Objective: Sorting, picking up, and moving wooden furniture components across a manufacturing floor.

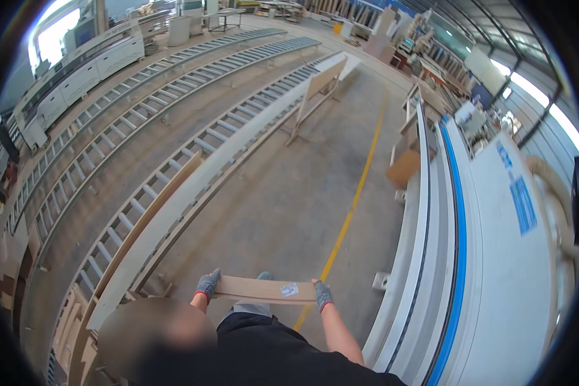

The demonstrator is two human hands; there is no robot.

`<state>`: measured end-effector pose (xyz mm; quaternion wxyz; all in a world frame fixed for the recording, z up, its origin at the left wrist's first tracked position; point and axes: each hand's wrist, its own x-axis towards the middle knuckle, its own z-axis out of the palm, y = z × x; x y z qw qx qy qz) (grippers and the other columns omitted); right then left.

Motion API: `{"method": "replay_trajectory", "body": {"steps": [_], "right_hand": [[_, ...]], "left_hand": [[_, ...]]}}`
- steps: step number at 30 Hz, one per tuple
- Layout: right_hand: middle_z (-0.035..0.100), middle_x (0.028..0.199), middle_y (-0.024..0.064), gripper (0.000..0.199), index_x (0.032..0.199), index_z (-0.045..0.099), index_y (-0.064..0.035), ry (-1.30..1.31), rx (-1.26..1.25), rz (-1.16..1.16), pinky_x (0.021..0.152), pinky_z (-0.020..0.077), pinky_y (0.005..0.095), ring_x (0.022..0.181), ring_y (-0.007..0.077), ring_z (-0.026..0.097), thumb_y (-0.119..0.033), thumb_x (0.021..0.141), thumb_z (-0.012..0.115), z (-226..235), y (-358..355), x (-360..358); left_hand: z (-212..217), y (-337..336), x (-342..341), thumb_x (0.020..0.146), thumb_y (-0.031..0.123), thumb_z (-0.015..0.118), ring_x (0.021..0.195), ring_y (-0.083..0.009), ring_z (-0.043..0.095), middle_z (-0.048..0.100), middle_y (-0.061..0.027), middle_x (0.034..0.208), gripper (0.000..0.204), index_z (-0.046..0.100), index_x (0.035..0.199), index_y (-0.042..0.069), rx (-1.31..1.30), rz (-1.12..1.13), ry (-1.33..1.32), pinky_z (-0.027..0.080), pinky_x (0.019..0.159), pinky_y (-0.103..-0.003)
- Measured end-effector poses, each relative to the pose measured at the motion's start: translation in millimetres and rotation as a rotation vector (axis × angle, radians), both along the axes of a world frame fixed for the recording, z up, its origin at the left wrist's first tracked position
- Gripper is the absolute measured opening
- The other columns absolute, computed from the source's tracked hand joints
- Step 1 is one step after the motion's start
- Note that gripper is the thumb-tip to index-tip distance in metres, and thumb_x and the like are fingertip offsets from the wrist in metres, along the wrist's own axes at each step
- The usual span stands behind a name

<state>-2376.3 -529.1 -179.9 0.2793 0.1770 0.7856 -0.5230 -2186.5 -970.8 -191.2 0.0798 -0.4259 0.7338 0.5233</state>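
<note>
Far left: stacks of pale board offcuts (pixel 6 257) at the rim of the view, partly cut off.
Roller conveyors: three long roller conveyors (pixel 141 112) run from lower left up toward the top centre, curving with the lens.
Long boards: long wood boards (pixel 157 222) lie along the nearest conveyor, its near end close to the left hand.
Upright panel: a pale upright panel (pixel 321 83) stands on a frame on the floor, well apart from the hands.
Left hand: left hand (pixel 208 284), in a grey glove with a red cuff, fingers clenched over the left end of the narrow panel.
Narrow panel: narrow panel (pixel 264 290), light brown, held level between both hands, low in the centre of the view, above the concrete floor (pixel 283 193); a small white label sits near its right end.
Right hand: right hand (pixel 322 294), gloved alike, fingers wrapped over the panel's right end.
Floor line: yellow floor line (pixel 350 212) runs away beneath the panel.
Right: long white machine (pixel 495 270) with a blue stripe, just beside the right forearm.
</note>
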Motion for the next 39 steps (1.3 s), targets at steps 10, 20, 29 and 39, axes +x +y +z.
{"method": "replay_trajectory", "body": {"steps": [10, 20, 29, 39], "right_hand": [[0.061, 0.131, 0.0169, 0.073, 0.133, 0.057, 0.0009, -0.118, -0.193, -0.672, 0.104, 0.0421, 0.0429, 0.117, 0.0297, 0.058, -0.056, 0.088, 0.06, -35.1, 155.2, -212.3], [0.063, 0.129, 0.0198, 0.062, 0.129, 0.061, 0.0027, -0.129, 0.387, -0.349, 0.099, 0.0461, 0.0438, 0.112, 0.0322, 0.061, -0.047, 0.094, 0.051, -152.9, 273.6, -494.3], [0.062, 0.132, 0.0249, 0.066, 0.128, 0.06, 0.0094, -0.032, 0.207, -0.261, 0.103, 0.0456, 0.0398, 0.122, 0.0331, 0.06, -0.046, 0.093, 0.055, -1.9, 163.4, -963.1], [0.051, 0.147, 0.0224, 0.081, 0.14, 0.053, 0.0041, -0.183, 0.0, -0.24, 0.11, 0.0411, 0.0421, 0.135, 0.0304, 0.051, -0.061, 0.091, 0.056, 1.1, 145.8, -1275.6]], "left_hand": [[141.3, 115.3, -494.8, 0.087, 0.067, 0.056, 0.082, -0.0306, 0.071, 0.072, -0.0172, 0.097, 0.072, 0.073, 0.111, 0.001, -0.026, -0.882, -0.164, 0.057, 0.068, -0.044], [131.5, 258.5, -858.3, 0.095, 0.061, 0.053, 0.072, -0.0158, 0.063, 0.069, -0.0058, 0.088, 0.066, 0.068, 0.121, 0.003, 0.447, -1.049, 0.176, 0.05, 0.053, -0.034], [140.8, 187.0, -1089.4, 0.095, 0.067, 0.048, 0.093, -0.0253, 0.069, 0.07, -0.0128, 0.115, 0.07, 0.063, 0.126, 0.006, 1.032, -0.264, 0.197, 0.057, 0.073, -0.04], [113.7, 158.4, -1450.8, 0.091, 0.069, 0.055, 0.09, -0.0288, 0.072, 0.071, -0.0157, 0.113, 0.076, 0.059, 0.129, 0.003, 1.08, -0.169, 0.237, 0.059, 0.069, -0.043]]}}
